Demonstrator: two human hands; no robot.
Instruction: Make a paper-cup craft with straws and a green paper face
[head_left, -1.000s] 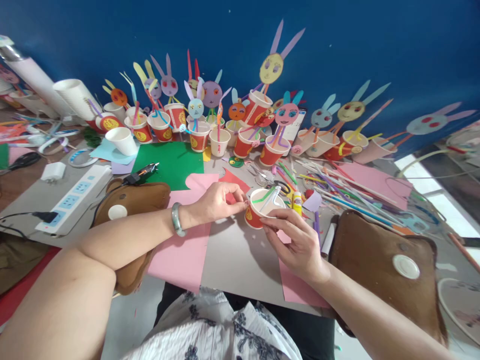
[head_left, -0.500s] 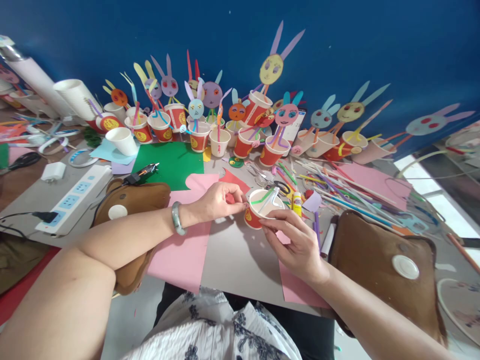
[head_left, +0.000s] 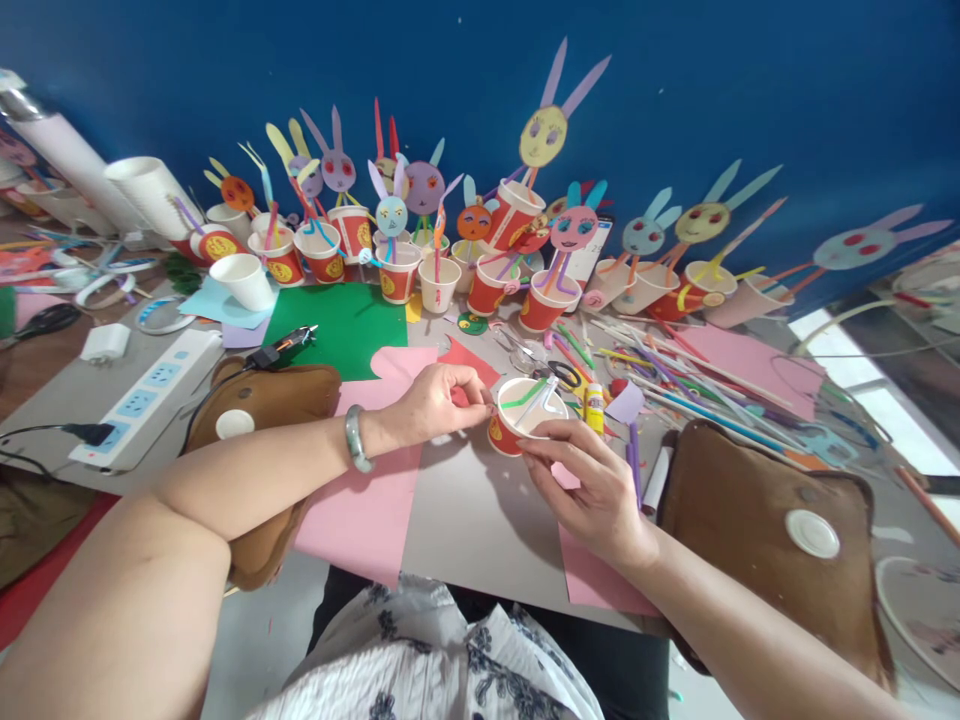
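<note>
A red paper cup [head_left: 508, 428] with a white inside stands tilted on the grey table [head_left: 472, 520], holding a green strip and a pale straw. My right hand [head_left: 592, 490] grips its near rim with thumb and fingers. My left hand [head_left: 437, 400], with a green bangle on the wrist, is pinched closed against the cup's left side; what the fingertips hold is hidden. Pink paper sheets [head_left: 367, 510] lie under both hands.
A row of paper-cup bunnies [head_left: 480, 250] lines the back by the blue wall. Green paper [head_left: 341, 325], a glue gun [head_left: 285, 348] and a power strip [head_left: 150, 390] sit left. Brown cushions [head_left: 772, 540] flank my arms. Straws, scissors [head_left: 562, 373] and a glue bottle [head_left: 594, 405] lie right.
Almost nothing: both hands stay on the cup, which has shifted very slightly with small finger movements.
</note>
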